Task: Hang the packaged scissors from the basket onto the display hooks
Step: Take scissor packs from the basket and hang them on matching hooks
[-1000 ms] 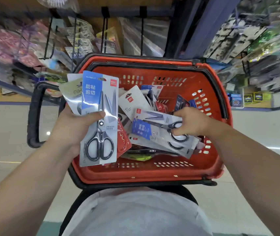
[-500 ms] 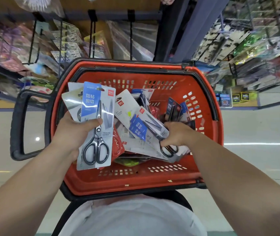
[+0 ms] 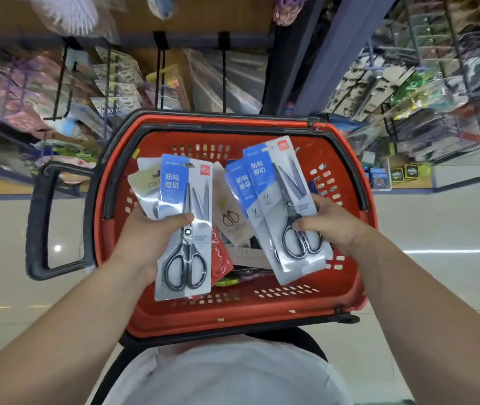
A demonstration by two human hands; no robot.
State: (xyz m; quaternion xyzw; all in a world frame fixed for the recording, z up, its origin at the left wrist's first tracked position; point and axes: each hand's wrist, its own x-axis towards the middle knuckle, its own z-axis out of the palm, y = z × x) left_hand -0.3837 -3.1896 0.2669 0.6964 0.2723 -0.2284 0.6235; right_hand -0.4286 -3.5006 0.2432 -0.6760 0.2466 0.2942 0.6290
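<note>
Beyond the red basket (image 3: 233, 320) display hooks (image 3: 161, 68) jut from shelving; left hand (image 3: 145, 238) pinches one scissors pack (image 3: 186, 229), right hand (image 3: 332, 226) pinches apparently two packs (image 3: 279, 206); all over the basket, long axes pointing hookward.

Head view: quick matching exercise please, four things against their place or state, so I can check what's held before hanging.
1 left hand
2 right hand
3 basket handle
4 brown scissors card

A black, left of the red basket
B in the basket, between the hands
C grips two overlapping blue-labelled packs
D grips a stack, one blue-labelled pack on top

Pairs: 1-D, 2-C, 3-A, 4-B
</note>
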